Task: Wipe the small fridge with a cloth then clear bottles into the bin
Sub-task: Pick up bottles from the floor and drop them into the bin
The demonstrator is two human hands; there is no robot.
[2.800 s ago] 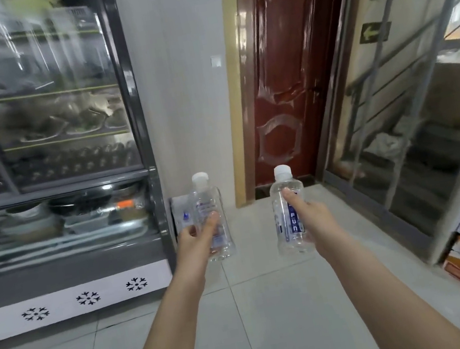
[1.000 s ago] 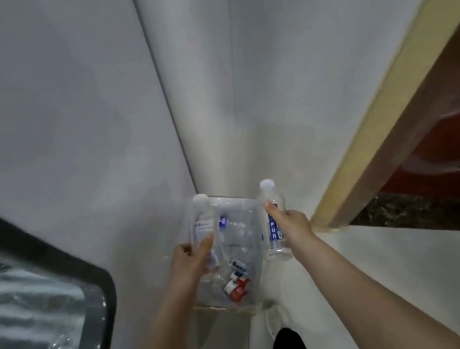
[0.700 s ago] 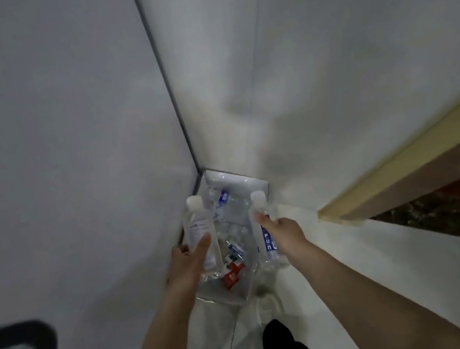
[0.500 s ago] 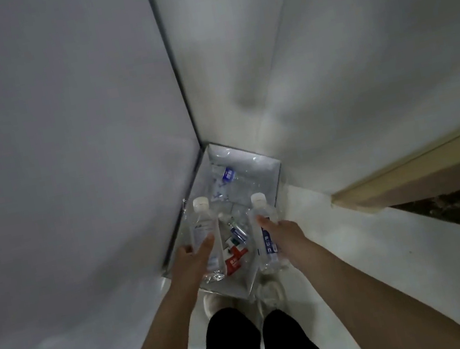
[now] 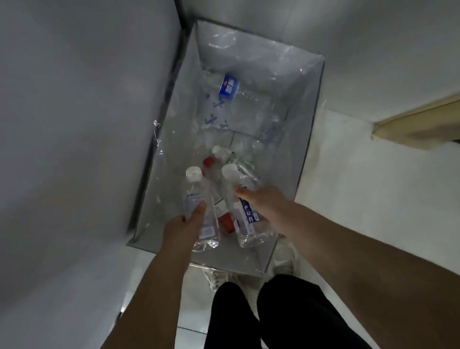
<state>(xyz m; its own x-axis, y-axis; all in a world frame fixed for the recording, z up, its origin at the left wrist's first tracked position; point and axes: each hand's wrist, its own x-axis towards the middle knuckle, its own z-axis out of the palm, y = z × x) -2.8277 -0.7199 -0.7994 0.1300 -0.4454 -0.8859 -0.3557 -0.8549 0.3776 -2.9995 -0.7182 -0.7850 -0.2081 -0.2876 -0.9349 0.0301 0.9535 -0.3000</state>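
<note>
Head view: my left hand (image 5: 184,228) is gripping the left bottle (image 5: 195,194) and my right hand (image 5: 261,202) the right bottle (image 5: 244,221), both hanging over the near end of the bin (image 5: 308,111) beneath my hands. I should be lowering them before letting go, so neither bounces out.

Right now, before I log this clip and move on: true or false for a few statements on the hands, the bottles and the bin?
1. The left hand and the right hand each grip a clear, white-capped bottle. True: the left bottle and the right bottle.
2. Both bottles already lie in the bin. False: both are held upright above it.
3. The bin is empty. False: it holds several bottles, among them a red-capped bottle.
4. The bin stands in a wall corner. True.
</note>
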